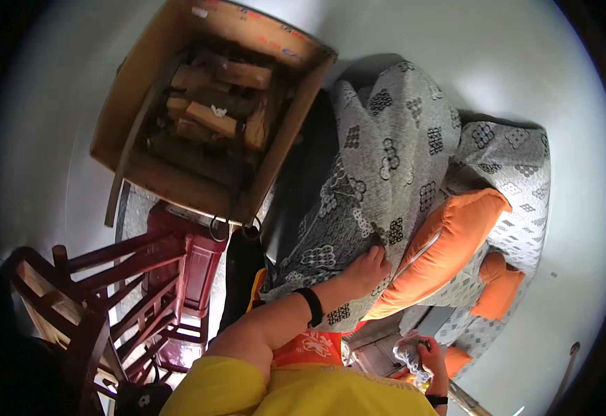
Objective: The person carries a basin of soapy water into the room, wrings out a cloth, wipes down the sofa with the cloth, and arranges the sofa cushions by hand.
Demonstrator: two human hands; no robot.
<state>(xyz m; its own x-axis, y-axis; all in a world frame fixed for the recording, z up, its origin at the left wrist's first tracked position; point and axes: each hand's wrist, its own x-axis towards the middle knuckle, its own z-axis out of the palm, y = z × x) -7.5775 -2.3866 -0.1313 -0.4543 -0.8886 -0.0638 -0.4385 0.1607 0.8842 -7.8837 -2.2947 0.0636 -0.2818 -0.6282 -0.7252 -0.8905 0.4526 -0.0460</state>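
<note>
My left hand (370,272), with a black band at the wrist, is closed on the grey patterned sofa cover (393,152), near its front edge. Its fingers are bent and pressed together at a fold. Beside it an orange cushion (441,243) leans against the cover. Low on the right, my right hand (431,357) is closed round a bunched grey-and-white cloth (411,352); it also has a black wristband.
An open cardboard box (282,149) with several wood pieces (209,118) stands at the upper left. Dark red wooden chairs (147,305) are below it. More orange cushions (497,288) lie on the right part of the sofa, and a pale wall (511,62) is behind.
</note>
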